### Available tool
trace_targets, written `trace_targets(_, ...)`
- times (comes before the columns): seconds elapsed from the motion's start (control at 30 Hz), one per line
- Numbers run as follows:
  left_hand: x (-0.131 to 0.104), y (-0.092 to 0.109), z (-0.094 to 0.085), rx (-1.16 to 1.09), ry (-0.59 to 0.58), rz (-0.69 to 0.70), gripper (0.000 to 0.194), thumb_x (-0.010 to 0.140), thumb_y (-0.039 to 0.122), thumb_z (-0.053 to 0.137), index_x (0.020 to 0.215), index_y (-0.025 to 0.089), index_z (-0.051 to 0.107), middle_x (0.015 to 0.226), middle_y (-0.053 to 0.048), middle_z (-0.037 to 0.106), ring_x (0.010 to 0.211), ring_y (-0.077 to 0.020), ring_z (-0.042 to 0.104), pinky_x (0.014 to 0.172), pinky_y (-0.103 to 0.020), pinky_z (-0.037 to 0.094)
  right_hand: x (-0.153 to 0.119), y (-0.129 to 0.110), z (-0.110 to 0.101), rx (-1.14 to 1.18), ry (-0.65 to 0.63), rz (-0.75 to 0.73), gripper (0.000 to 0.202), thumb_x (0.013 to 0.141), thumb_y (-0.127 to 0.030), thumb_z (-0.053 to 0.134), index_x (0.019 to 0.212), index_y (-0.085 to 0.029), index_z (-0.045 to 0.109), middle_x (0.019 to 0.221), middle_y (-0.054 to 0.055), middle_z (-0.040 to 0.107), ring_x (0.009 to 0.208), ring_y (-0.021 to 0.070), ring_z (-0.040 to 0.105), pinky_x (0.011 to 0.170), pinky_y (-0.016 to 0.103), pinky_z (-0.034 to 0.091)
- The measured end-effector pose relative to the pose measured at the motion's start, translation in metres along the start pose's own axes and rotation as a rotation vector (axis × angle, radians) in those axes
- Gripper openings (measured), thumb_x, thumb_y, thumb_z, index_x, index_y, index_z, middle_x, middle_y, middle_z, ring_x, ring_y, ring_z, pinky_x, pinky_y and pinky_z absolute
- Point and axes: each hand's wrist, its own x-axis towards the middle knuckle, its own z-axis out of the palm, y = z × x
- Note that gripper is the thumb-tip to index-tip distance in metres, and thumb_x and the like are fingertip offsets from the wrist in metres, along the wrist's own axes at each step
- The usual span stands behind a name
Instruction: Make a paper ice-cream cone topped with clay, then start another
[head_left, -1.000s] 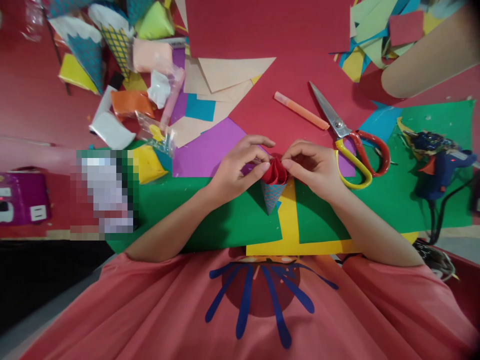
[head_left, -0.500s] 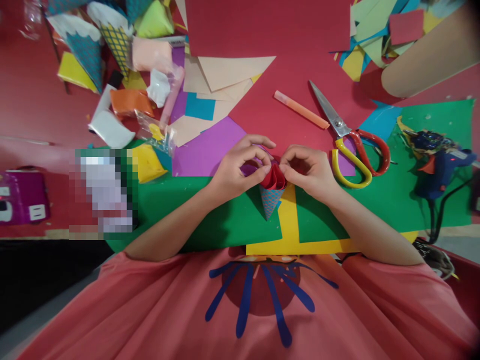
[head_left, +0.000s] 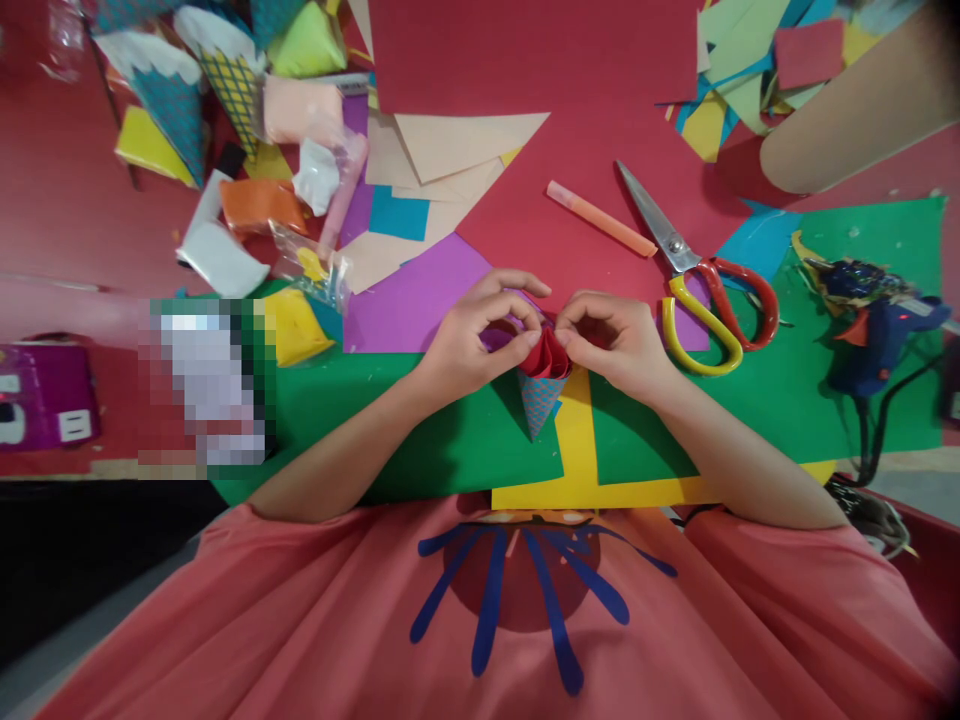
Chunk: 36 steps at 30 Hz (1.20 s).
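Cone has dipped, right grip pinching red paper

Scissors lie above and right of the middle. A big tube is upper right. A glue gun sits far right.

Patterned cone: looks like paper, printed, smooth. Red insert: paper-like, matt, pleated folds. Green sheet: matt, smooth, paper or thin foam, cannot tell. Scissors: bare metal blades, smooth, dull sheen; handles glossy, plastic-looking. Marker: smooth plastic. Orange packet: shiny plastic wrap, wrinkled. Tube: brown cardboard, matt. Glue gun: blue plastic. Shirt: matt cloth, soft creases.
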Motion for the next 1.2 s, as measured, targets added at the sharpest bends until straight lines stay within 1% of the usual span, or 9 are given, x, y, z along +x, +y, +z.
trace_targets(0.23,-0.0002,-0.0015,0.0008,-0.002,0.019,0.01,0.017,0.089,0.034,0.064,0.084,0.018,0.066,0.114,-0.009,0.067,0.104,-0.0175,0.066,0.082,-0.029,0.058,0.0,0.0004,-0.001,-0.017,-0.001,0.0,0.016,0.084,-0.022,0.064,0.07,-0.018,0.058,0.065,-0.003,0.055,0.061,0.0088,0.047,0.057,0.024,0.037)
trace_targets(0.43,-0.0001,-0.0008,0.0011,0.008,0.029,0.022,0.016,0.089,0.032,0.063,0.082,0.018,0.066,0.113,-0.009,0.068,0.104,-0.0182,0.065,0.084,-0.031,0.058,0.0007,-0.0003,-0.0012,-0.02,0.003,-0.005,0.016,0.084,-0.021,0.063,0.069,-0.018,0.059,0.065,-0.003,0.055,0.061,0.0088,0.048,0.058,0.023,0.038)
trace_targets(0.63,0.0005,-0.0007,0.0011,-0.031,0.034,0.048,0.009,0.087,0.026,0.064,0.082,0.019,0.066,0.112,-0.009,0.068,0.103,-0.0178,0.066,0.084,-0.03,0.057,0.0008,0.0014,-0.0014,-0.018,-0.004,-0.001,0.016,0.085,-0.023,0.063,0.07,-0.018,0.06,0.066,-0.002,0.055,0.061,0.0091,0.048,0.057,0.024,0.037)
trace_targets(0.8,0.0008,-0.001,0.0004,-0.021,0.016,0.04,0.009,0.087,0.026,0.063,0.083,0.019,0.066,0.112,-0.009,0.068,0.105,-0.0178,0.066,0.085,-0.03,0.057,0.0011,0.0022,-0.0022,-0.014,-0.018,-0.002,0.016,0.086,-0.022,0.063,0.071,-0.018,0.06,0.067,-0.002,0.056,0.062,0.009,0.048,0.058,0.024,0.037)
trace_targets(0.97,0.0005,0.0002,0.0002,-0.01,0.019,0.042,0.01,0.087,0.027,0.064,0.083,0.018,0.066,0.112,-0.009,0.069,0.107,-0.0179,0.066,0.09,-0.032,0.055,0.0012,0.0025,-0.0029,-0.016,-0.02,-0.016,0.015,0.086,-0.021,0.063,0.071,-0.017,0.061,0.066,-0.003,0.055,0.061,0.0085,0.047,0.058,0.024,0.037)
trace_targets(1.03,0.0008,-0.0001,0.0,-0.03,0.025,0.017,0.011,0.088,0.028,0.064,0.083,0.018,0.067,0.112,-0.009,0.068,0.106,-0.0176,0.066,0.087,-0.03,0.055,0.001,0.0019,-0.0025,-0.014,-0.009,-0.008,0.017,0.087,-0.024,0.064,0.072,-0.018,0.061,0.068,-0.002,0.056,0.063,0.0086,0.049,0.059,0.024,0.039)
trace_targets(1.1,0.0018,-0.0022,-0.0002,-0.072,0.053,-0.024,0.016,0.089,0.032,0.064,0.084,0.018,0.067,0.112,-0.01,0.068,0.102,-0.0166,0.066,0.081,-0.028,0.055,0.0007,0.0015,-0.0016,0.024,0.032,0.009,0.02,0.089,-0.032,0.066,0.075,-0.018,0.062,0.071,-0.002,0.058,0.066,0.0092,0.052,0.062,0.024,0.042)
trace_targets(1.2,0.0044,-0.0088,0.0001,-0.163,0.152,-0.055,0.022,0.089,0.04,0.066,0.082,0.02,0.069,0.106,-0.008,0.066,0.095,-0.0146,0.065,0.077,-0.027,0.053,0.0003,0.0026,-0.0007,0.157,0.108,0.05,0.025,0.088,-0.045,0.067,0.09,-0.02,0.062,0.08,-0.001,0.062,0.073,0.0107,0.059,0.066,0.024,0.048)
